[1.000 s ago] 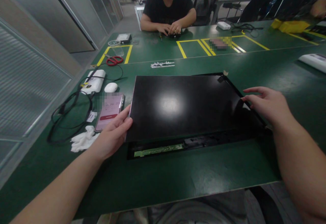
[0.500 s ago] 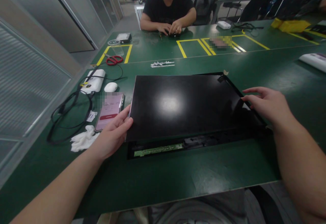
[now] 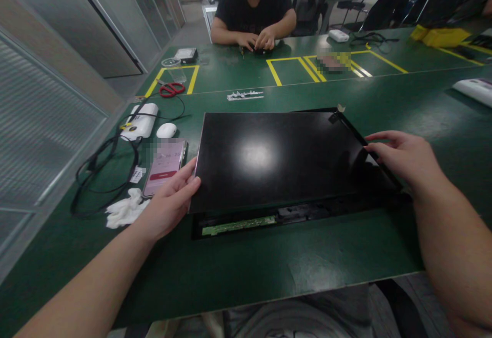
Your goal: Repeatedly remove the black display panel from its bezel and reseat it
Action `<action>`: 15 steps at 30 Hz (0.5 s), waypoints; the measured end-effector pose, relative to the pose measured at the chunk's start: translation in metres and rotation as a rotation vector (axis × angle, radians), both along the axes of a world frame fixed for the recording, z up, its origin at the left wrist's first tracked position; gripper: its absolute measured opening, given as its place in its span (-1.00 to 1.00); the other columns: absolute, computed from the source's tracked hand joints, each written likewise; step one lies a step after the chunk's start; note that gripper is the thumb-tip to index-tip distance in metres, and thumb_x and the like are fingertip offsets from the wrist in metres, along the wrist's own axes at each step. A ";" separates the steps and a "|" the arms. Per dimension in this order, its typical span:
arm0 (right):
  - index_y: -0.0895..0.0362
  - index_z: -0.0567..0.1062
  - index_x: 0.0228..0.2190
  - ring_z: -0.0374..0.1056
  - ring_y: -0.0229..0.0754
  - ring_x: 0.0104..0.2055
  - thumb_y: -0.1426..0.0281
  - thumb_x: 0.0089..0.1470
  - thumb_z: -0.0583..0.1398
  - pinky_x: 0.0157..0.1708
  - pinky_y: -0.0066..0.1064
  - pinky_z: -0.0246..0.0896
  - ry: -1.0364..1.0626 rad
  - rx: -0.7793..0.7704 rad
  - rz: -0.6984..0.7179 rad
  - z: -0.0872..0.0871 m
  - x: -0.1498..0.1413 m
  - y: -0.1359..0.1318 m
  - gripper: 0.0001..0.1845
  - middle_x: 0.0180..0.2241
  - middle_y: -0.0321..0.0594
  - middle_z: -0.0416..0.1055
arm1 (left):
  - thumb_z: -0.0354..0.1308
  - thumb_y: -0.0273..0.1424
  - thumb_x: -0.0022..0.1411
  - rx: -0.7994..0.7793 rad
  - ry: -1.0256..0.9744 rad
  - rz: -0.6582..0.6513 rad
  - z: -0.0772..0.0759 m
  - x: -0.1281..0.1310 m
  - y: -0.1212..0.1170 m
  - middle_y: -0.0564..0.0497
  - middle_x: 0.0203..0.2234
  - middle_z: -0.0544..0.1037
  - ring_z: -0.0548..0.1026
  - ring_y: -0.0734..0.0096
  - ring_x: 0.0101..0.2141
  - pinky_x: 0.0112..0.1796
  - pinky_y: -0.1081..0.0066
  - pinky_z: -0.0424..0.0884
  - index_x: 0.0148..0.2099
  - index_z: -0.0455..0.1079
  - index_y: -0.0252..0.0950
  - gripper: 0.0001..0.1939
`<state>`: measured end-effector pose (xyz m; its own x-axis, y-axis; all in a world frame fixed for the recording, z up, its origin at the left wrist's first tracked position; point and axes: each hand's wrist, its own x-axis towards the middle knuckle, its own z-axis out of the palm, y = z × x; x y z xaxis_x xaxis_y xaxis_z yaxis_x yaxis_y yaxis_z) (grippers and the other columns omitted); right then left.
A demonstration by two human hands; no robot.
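Observation:
A thin black screen panel (image 3: 269, 169) lies tilted over a shallow black frame (image 3: 323, 209), its left side raised. A narrow green circuit board (image 3: 238, 226) shows along the frame's near edge. My left hand (image 3: 175, 199) is closed on the panel's left edge, thumb on top and fingers beneath. On the opposite side, my right hand (image 3: 403, 158) pinches the right edge between thumb and fingers; the exact contact with panel or frame is partly hidden. A small tab (image 3: 341, 108) sticks up at the frame's far right corner.
Left of the panel lie a phone (image 3: 165, 166), a white crumpled glove or cloth (image 3: 126, 209), a white mouse-like object (image 3: 166, 131), black cables (image 3: 82, 194) and red-handled scissors (image 3: 171, 90). White strips (image 3: 245, 95) lie beyond. A person (image 3: 253, 10) sits across the green table (image 3: 346, 256).
Both hands and the panel keep practically the same position. The whole view has shifted very slightly.

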<state>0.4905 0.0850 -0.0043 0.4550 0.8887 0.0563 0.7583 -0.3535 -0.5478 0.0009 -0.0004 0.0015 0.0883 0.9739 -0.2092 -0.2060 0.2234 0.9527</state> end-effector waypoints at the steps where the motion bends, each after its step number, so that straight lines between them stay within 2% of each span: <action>1: 0.00 0.74 -0.16 0.49 -0.01 -0.39 0.21 -0.05 0.33 -0.30 -0.17 0.32 -0.002 -0.003 0.002 0.000 0.000 0.000 -0.62 -0.54 -0.29 0.52 | 0.46 -0.34 0.26 -0.001 -0.002 0.002 -0.001 0.000 0.000 -0.10 0.14 0.73 0.55 -0.15 0.30 0.16 0.11 0.60 0.27 0.63 -0.14 -0.48; 9: 0.00 0.75 -0.18 0.49 -0.01 -0.36 0.26 0.02 0.33 -0.25 -0.17 0.29 -0.034 -0.043 -0.008 0.008 -0.008 -0.002 -0.69 -0.56 -0.30 0.50 | 0.50 -0.35 0.20 -0.005 -0.003 0.000 0.002 0.003 -0.001 -0.15 0.14 0.72 0.51 -0.21 0.33 0.16 0.09 0.61 0.30 0.60 -0.17 -0.39; 15: -0.01 0.75 -0.17 0.50 -0.01 -0.34 0.24 0.02 0.34 -0.23 -0.15 0.32 -0.037 -0.031 -0.007 0.001 -0.001 0.000 -0.69 -0.53 -0.30 0.53 | 0.49 -0.33 0.23 -0.004 -0.006 -0.013 0.002 0.003 -0.002 -0.11 0.19 0.70 0.48 -0.22 0.36 0.17 0.04 0.61 0.31 0.60 -0.10 -0.40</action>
